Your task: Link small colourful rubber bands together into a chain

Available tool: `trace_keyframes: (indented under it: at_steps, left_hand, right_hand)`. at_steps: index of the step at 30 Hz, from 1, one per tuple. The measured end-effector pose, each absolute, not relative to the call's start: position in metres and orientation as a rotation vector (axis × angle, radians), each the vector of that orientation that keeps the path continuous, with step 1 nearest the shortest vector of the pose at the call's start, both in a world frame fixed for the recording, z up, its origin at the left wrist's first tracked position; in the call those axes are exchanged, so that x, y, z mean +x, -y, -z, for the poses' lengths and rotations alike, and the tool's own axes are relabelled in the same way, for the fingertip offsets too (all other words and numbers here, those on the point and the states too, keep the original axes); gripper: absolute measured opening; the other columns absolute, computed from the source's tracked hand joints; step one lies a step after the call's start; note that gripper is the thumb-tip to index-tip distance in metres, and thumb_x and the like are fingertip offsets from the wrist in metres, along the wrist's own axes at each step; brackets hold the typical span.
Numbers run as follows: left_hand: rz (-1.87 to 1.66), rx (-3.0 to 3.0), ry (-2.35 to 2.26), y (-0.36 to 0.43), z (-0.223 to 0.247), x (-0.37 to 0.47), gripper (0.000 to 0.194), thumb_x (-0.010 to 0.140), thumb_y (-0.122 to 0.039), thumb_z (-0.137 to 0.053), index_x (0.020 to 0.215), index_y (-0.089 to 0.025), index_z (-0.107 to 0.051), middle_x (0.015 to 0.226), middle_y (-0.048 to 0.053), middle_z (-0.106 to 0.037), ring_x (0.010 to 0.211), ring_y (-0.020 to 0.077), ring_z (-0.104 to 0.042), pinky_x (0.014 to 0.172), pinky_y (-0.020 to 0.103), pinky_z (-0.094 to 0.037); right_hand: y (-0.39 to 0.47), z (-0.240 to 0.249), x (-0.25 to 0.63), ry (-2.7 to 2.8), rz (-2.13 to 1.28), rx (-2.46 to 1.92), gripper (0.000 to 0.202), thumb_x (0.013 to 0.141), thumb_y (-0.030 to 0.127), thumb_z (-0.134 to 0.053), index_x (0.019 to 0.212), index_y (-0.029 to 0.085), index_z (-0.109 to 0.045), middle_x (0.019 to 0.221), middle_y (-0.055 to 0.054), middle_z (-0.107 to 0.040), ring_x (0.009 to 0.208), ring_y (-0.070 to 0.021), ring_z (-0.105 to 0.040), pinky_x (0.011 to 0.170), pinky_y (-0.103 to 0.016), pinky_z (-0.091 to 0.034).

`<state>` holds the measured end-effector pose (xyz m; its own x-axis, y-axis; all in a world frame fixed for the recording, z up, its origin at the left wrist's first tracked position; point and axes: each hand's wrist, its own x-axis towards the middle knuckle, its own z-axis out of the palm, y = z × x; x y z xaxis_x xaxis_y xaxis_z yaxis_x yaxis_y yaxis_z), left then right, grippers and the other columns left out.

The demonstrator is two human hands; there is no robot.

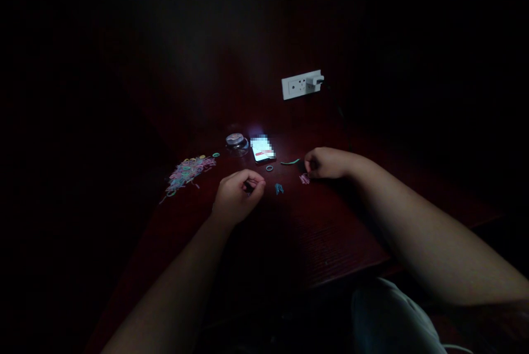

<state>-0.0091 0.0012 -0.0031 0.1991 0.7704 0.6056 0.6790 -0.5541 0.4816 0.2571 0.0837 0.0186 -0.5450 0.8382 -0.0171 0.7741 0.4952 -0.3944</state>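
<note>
The scene is very dark. My left hand (pixel 237 195) rests on a dark red table (pixel 322 238) with its fingers curled in; whether it pinches something small I cannot tell. A blue rubber band (pixel 279 188) lies just right of it. My right hand (pixel 326 163) lies further right with fingers closed, its fingertips next to a small pink bunch of bands (pixel 305 178). A green band (pixel 290 162) and a small ring-shaped band (pixel 269 168) lie between the hands and a lit phone (pixel 263 149).
A pile of pastel rubber bands (pixel 188 172) is spread at the table's left. A small round clear container (pixel 236 140) stands beside the phone. A white wall socket (pixel 298 85) with a plugged-in charger (pixel 316 80) is behind. The table's front edge runs near my lap.
</note>
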Motion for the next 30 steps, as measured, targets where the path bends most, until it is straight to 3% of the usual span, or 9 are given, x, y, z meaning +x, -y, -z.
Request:
trace_keyframes:
  at_steps: [8, 15, 20, 23, 30]
  left_hand:
    - [-1.308, 2.352, -1.43, -0.002, 0.005, -0.01, 0.007, 0.079, -0.026, -0.061, 0.079, -0.02, -0.066, 0.071, 0.0, -0.067, 0.059, 0.0098, -0.057, 0.056, 0.023, -0.046]
    - [-1.305, 2.36, -1.415, -0.002, 0.004, -0.01, 0.008, 0.079, -0.026, -0.061, 0.079, -0.02, -0.066, 0.071, 0.0, -0.067, 0.059, 0.0095, -0.056, 0.056, 0.023, -0.045]
    - [-1.295, 2.35, -1.43, -0.001, 0.003, -0.01, 0.009, 0.079, -0.027, -0.06, 0.079, -0.02, -0.066, 0.072, 0.0, -0.067, 0.059, 0.0094, -0.056, 0.056, 0.022, -0.044]
    - [-1.296, 2.348, -1.43, -0.001, 0.003, -0.009, 0.01, 0.079, -0.027, -0.06, 0.079, -0.019, -0.066, 0.071, 0.0, -0.067, 0.059, 0.0097, -0.057, 0.055, 0.022, -0.044]
    - [-1.3, 2.351, -1.424, -0.003, 0.004, -0.01, 0.009, 0.079, -0.026, -0.061, 0.079, -0.019, -0.066, 0.071, 0.0, -0.067, 0.059, 0.0097, -0.057, 0.054, 0.022, -0.044]
  right_hand:
    - [-0.084, -0.02, 0.265, 2.587, -0.729, -1.399, 0.009, 0.066, 0.019, -0.067, 0.076, 0.019, -0.067, 0.068, -0.001, -0.066, 0.057, -0.0131, -0.056, 0.053, -0.024, -0.039]
    - [-0.091, -0.015, 0.264, 2.508, -0.547, -1.583, 0.009, 0.074, 0.017, -0.059, 0.075, 0.017, -0.068, 0.068, -0.004, -0.067, 0.056, -0.0136, -0.057, 0.054, -0.026, -0.038]
    - [-0.089, -0.011, 0.252, 2.527, -0.414, -1.696, 0.029, 0.083, 0.04, -0.053, 0.083, 0.014, -0.068, 0.083, -0.01, -0.07, 0.072, -0.0189, -0.063, 0.06, -0.026, -0.042]
    - [-0.084, -0.009, 0.243, 2.501, -0.37, -1.682, 0.047, 0.077, 0.057, -0.057, 0.095, 0.014, -0.066, 0.091, -0.012, -0.069, 0.078, -0.0215, -0.064, 0.063, -0.028, -0.044]
    - [-0.081, -0.004, 0.235, 2.591, -0.269, -1.6, 0.026, 0.074, 0.038, -0.062, 0.089, 0.017, -0.064, 0.088, -0.01, -0.069, 0.076, -0.0213, -0.064, 0.062, -0.029, -0.044]
